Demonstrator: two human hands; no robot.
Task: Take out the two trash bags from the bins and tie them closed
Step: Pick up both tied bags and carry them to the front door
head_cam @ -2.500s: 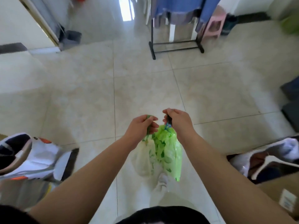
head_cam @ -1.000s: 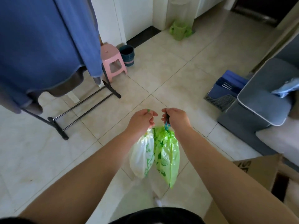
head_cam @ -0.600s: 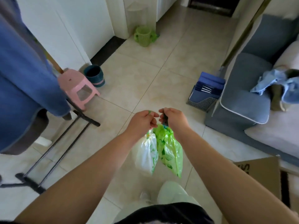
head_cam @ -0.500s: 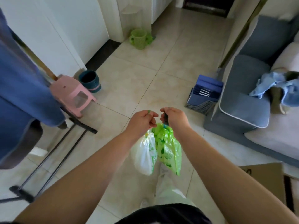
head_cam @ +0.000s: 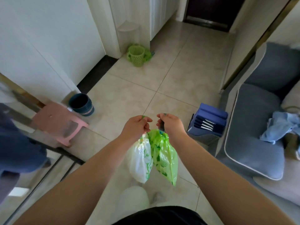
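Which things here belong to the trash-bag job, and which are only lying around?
Job: white trash bag in left hand; green trash bag in right hand; green bin; dark blue bin.
Lying about: pink stool; blue cloth.

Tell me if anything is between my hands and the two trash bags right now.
Nothing visible. The left hand already grips the gathered top of the white bag, and the right hand grips the top of the green bag. Both bags hang side by side below the hands, clear of the floor.
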